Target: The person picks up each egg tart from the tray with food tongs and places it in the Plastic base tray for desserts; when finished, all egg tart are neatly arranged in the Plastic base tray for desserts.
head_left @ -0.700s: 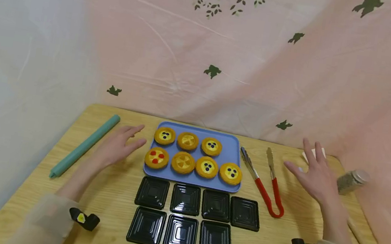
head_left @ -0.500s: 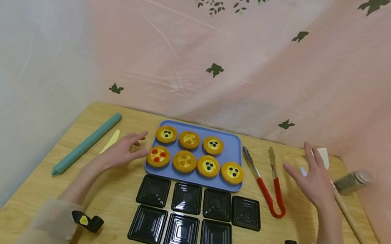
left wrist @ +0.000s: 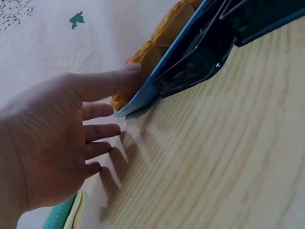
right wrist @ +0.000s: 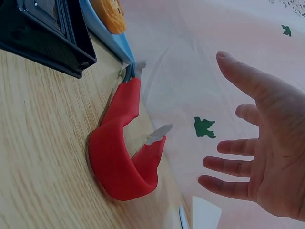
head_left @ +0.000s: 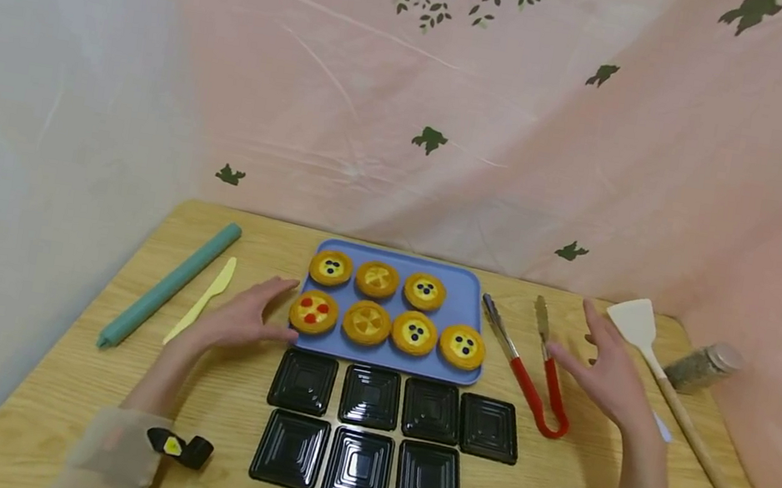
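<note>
Seven tarts sit on a blue tray at the middle of a wooden table, three in the far row and four in the near one. The left hand lies flat beside the tray's near-left corner, fingers straight and slightly spread; in the left wrist view its thumb reaches the tray's edge next to the red-topped tart, though whether it actually touches the tart is hard to tell. The right hand hangs open just right of the tongs, fingers apart and holding nothing; the right wrist view shows a clear gap between palm and red handle.

The tongs lie just right of the tray, tips pointing away from the person. Seven black square dishes stand in two rows in front of the tray, four behind and three in front. Left of the left hand lie a yellow knife and a teal roll. Right of the right hand rests a spatula with a wooden handle, and a small jar lies beyond it.
</note>
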`<state>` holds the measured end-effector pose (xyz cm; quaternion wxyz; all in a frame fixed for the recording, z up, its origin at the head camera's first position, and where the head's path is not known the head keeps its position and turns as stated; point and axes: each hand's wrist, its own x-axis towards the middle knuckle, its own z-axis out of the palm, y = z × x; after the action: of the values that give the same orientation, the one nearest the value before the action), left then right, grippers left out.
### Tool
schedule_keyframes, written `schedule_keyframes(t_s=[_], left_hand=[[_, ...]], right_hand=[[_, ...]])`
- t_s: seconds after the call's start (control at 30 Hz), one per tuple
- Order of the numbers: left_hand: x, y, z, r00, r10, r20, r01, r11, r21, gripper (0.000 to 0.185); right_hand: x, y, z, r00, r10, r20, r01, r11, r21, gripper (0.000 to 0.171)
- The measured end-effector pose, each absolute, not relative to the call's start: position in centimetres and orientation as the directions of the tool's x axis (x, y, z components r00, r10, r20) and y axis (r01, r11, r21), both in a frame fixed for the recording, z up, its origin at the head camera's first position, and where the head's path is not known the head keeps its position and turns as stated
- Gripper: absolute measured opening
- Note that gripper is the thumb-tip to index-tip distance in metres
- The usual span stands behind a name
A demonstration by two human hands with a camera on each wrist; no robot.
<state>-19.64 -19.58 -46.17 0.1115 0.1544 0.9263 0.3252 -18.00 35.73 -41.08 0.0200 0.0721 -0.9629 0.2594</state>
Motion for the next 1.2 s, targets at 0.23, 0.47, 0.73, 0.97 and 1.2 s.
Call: schedule_keyframes(t_s=[0.23, 0.47, 0.73, 0.97, 1.2], left_hand=[[-19.7, -19.7, -46.6, -0.927, 0.364, -0.093, 0.228, 0.742, 0.631, 0.091], [-19.8, -19.7, -46.7, -0.926, 0.366, -0.094, 0.230, 0.744, 0.627, 0.091], [-20.2, -19.7, -46.7, -0.916, 0.386, -0.105, 0.240, 0.740, 0.629, 0.092], [-20.3, -19.7, -46.7, -0.908, 0.402, -0.118, 0.241, 0.730, 0.640, 0.094], [-20.6, -19.7, -46.8, -0.905, 0.409, -0.115, 0.245, 0.722, 0.647, 0.094]], right_hand=[[-18.1, 35.4, -41.3, -0.989, -0.148, 0.000, -0.128, 0.857, -0.499, 0.099], [-18.4, 34.7, -41.6, -0.972, -0.180, -0.153, -0.093, 0.887, -0.453, 0.108], [-18.0, 33.9, -42.0, -0.950, -0.221, -0.220, -0.108, 0.895, -0.432, 0.117], [-17.8, 33.0, -42.7, -0.953, -0.211, -0.215, -0.114, 0.913, -0.393, 0.121], [-18.0, 32.4, -42.8, -0.958, -0.194, -0.210, -0.113, 0.932, -0.346, 0.123]])
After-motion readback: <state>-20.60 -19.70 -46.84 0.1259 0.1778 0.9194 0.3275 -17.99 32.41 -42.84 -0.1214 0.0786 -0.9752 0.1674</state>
